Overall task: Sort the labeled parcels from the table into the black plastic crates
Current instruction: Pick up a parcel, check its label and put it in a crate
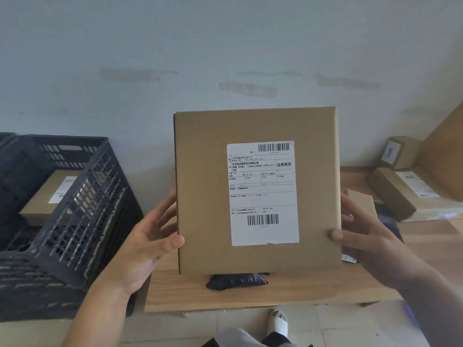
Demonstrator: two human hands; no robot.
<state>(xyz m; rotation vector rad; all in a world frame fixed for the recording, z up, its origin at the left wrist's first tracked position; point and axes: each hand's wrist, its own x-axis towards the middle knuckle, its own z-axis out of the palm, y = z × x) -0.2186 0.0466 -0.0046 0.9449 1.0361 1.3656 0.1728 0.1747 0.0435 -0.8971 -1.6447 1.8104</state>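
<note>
The fingers (337, 235) of both hands clamp the side edges of a flat cardboard parcel (208, 196), held upright above the table (275, 291) with its label (263, 194) facing the camera. One parcel already lies in the black crate (82, 221) – several more wait on the table at right, so sorting looks early.

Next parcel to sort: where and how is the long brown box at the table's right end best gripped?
Grip the long brown box across its narrow width, at mid-length, coming from above. It lies flat with its label up and long sides exposed, though the small box behind crowds its far end.
</note>
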